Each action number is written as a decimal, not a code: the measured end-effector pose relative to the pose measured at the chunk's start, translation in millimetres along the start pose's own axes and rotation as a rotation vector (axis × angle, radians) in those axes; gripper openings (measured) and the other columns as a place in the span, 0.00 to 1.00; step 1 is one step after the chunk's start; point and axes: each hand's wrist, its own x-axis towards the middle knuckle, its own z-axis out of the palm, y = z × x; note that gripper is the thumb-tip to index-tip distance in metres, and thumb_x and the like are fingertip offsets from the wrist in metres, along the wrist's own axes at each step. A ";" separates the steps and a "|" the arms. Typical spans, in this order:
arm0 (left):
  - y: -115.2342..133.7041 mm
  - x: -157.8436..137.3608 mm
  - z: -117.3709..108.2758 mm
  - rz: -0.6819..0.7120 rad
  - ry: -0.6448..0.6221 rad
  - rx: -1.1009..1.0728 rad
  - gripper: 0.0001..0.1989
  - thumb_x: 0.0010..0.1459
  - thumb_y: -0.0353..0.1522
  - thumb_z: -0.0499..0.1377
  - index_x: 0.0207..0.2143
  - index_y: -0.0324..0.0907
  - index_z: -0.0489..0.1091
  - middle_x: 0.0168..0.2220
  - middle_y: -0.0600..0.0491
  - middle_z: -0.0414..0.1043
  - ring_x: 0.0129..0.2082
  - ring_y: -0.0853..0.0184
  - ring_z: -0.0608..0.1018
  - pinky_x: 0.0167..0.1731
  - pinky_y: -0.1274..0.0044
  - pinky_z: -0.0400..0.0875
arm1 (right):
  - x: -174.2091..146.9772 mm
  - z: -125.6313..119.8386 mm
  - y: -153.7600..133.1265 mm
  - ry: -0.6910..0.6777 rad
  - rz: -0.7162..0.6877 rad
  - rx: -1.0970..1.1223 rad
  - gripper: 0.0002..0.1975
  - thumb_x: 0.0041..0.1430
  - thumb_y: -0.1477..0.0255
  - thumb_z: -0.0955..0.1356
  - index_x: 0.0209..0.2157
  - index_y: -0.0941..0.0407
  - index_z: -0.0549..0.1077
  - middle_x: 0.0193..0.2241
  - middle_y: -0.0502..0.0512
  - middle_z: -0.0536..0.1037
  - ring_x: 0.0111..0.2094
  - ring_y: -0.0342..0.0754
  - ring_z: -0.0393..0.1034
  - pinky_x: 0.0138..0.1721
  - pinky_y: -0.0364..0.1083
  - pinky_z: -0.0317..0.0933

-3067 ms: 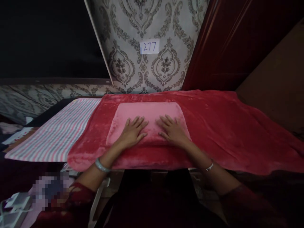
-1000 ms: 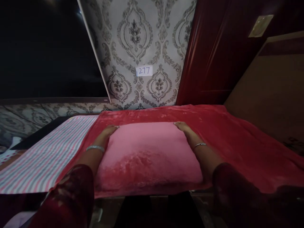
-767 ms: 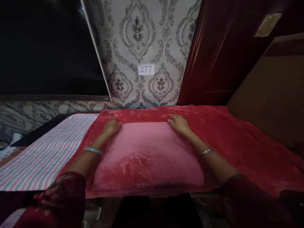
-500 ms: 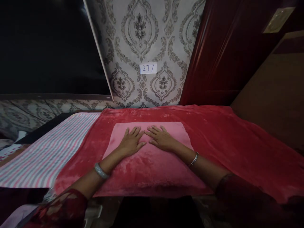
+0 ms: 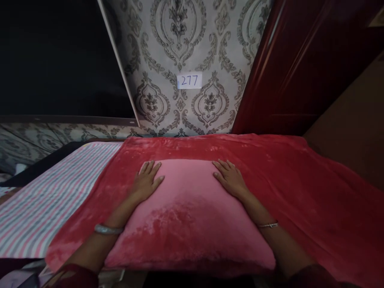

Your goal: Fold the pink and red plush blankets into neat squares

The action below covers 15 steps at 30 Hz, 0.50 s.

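Observation:
A pink plush cushion (image 5: 192, 196) lies in front of me on a red plush blanket (image 5: 294, 192), with darker red patches on its near half. My left hand (image 5: 148, 181) rests palm down on its far left corner, fingers stretched out, thumb pointing inward. On the far right corner lies my right hand (image 5: 230, 178), also flat with fingers spread. Neither hand grips anything. The cushion's middle bulges up between them.
A striped cloth (image 5: 60, 188) covers the surface on the left. Behind it hangs a dark screen (image 5: 60, 60). A paper marked 277 (image 5: 189, 81) is stuck on the patterned wall (image 5: 180, 102). Dark red wood panelling (image 5: 288, 80) stands at the back right.
My hands have slid apart from the cushion's middle to its two far corners. The cushion looks plumper and nearer; the view has shifted slightly closer.

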 end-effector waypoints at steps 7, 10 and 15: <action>-12.8 0.9 19.5 0.040 0.100 -0.102 0.34 0.68 0.48 0.50 0.69 0.40 0.60 0.72 0.40 0.53 0.72 0.48 0.53 0.68 0.53 0.53 | 5.4 18.8 15.9 0.062 0.000 0.177 0.29 0.71 0.54 0.57 0.67 0.49 0.65 0.68 0.57 0.65 0.70 0.60 0.51 0.68 0.66 0.47; -18.6 2.3 20.1 0.061 0.142 -0.179 0.33 0.67 0.47 0.49 0.67 0.38 0.62 0.71 0.39 0.55 0.72 0.49 0.54 0.69 0.54 0.51 | 8.4 24.2 27.3 0.119 0.009 0.261 0.29 0.70 0.55 0.59 0.66 0.52 0.66 0.67 0.59 0.66 0.70 0.57 0.52 0.69 0.64 0.45; -32.3 -0.8 16.3 -0.065 0.310 -0.351 0.29 0.64 0.44 0.52 0.62 0.39 0.69 0.68 0.39 0.60 0.69 0.51 0.62 0.68 0.57 0.56 | 5.7 23.8 48.4 0.210 0.101 0.417 0.29 0.66 0.56 0.62 0.63 0.55 0.70 0.64 0.61 0.69 0.67 0.58 0.60 0.69 0.61 0.49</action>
